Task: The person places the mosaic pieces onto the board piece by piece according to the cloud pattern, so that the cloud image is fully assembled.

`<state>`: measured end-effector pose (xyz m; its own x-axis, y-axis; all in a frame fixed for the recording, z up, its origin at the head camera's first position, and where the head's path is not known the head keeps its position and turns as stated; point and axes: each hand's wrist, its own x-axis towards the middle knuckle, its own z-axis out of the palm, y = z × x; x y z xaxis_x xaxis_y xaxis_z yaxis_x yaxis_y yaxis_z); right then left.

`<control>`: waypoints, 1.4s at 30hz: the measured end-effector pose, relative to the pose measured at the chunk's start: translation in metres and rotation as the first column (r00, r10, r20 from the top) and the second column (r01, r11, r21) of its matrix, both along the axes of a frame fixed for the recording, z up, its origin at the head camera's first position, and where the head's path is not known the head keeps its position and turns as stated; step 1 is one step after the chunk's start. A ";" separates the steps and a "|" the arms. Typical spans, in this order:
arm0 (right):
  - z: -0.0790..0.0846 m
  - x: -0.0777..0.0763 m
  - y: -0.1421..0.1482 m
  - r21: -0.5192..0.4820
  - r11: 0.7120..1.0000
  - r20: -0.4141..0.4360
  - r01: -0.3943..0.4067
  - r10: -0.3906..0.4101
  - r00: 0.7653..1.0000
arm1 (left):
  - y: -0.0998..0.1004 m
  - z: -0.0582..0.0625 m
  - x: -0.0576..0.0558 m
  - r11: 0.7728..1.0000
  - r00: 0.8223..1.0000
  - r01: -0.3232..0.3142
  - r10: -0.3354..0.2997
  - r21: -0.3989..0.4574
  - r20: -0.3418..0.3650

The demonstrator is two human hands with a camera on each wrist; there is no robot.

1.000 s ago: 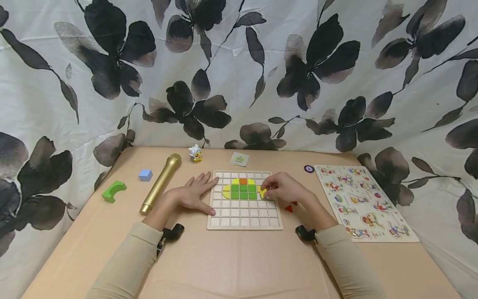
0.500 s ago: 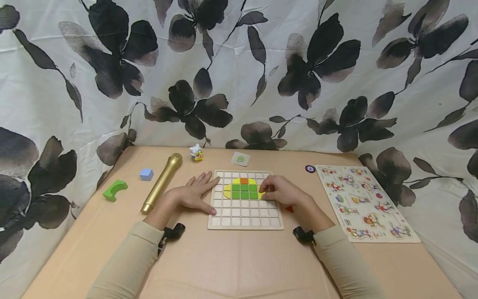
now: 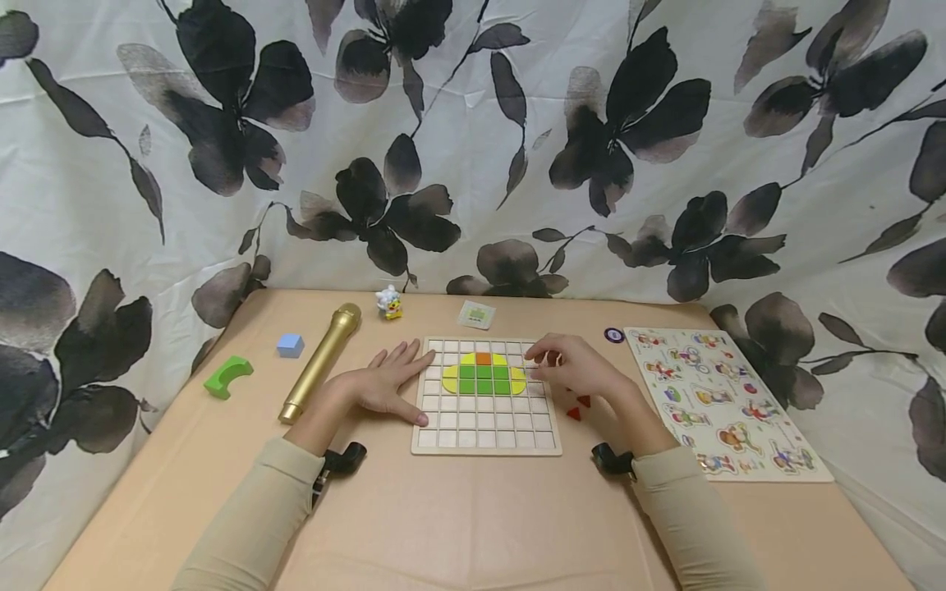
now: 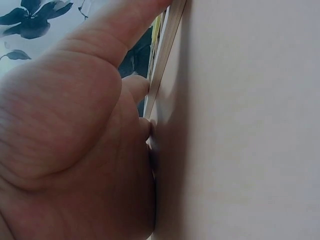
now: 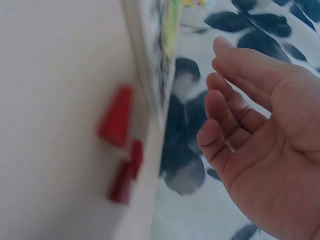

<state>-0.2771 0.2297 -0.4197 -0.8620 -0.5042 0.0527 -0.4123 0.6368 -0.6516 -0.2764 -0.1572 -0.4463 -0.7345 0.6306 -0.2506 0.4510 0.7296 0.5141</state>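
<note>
A white gridded board (image 3: pixel 484 431) lies mid-table, bearing green squares (image 3: pixel 484 379), an orange square (image 3: pixel 483 359) and yellow rounded pieces (image 3: pixel 449 379) around them. My left hand (image 3: pixel 380 387) rests with spread fingers at the board's left edge, thumb and a fingertip on it; the left wrist view shows its palm beside the board's edge (image 4: pixel 167 55). Over the board's right side hovers my right hand (image 3: pixel 576 365), fingers loosely bent with nothing between them, near a yellow piece (image 3: pixel 518 380). Red triangular pieces (image 5: pixel 117 117) lie on the table right of the board, below that hand.
Left of the board lie a gold microphone (image 3: pixel 319 363), a blue block (image 3: pixel 289 345) and a green arch block (image 3: pixel 227 377). Behind it are a small toy figure (image 3: pixel 388 303) and a pattern card (image 3: pixel 475 314). A picture board (image 3: pixel 720 402) and round disc (image 3: pixel 613 335) are at right.
My right hand has set the yellow piece down at the right end of the green row, let go and drawn back to the right. My left hand has stayed in place.
</note>
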 end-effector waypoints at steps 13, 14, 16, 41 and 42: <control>0.008 -0.004 0.051 0.103 0.990 0.021 0.094 -0.097 0.995 | -0.001 -0.003 -0.002 0.999 1.000 -0.006 0.005 -0.045 -0.017; 0.007 -0.005 0.054 0.109 0.991 0.038 0.077 -0.082 0.996 | -0.001 -0.002 -0.001 0.998 1.000 -0.006 0.004 -0.058 -0.022; 0.003 -0.008 0.059 0.111 0.993 0.076 0.041 -0.049 0.996 | 0.000 0.000 0.000 0.997 1.000 -0.006 0.004 -0.073 -0.029; 0.000 -0.006 0.029 0.055 0.996 0.082 0.066 -0.071 0.994 | 0.002 0.005 0.000 0.998 1.000 -0.010 0.009 -0.061 -0.022; 0.002 -0.005 0.023 0.046 0.997 0.063 0.064 -0.067 0.996 | 0.002 0.005 0.000 0.998 1.000 -0.011 0.009 -0.064 -0.022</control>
<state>-0.2826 0.2528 -0.4178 -0.8943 -0.4468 -0.0247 -0.3268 0.6899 -0.6459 -0.2768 -0.1547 -0.4418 -0.7463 0.6065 -0.2742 0.4541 0.7652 0.4564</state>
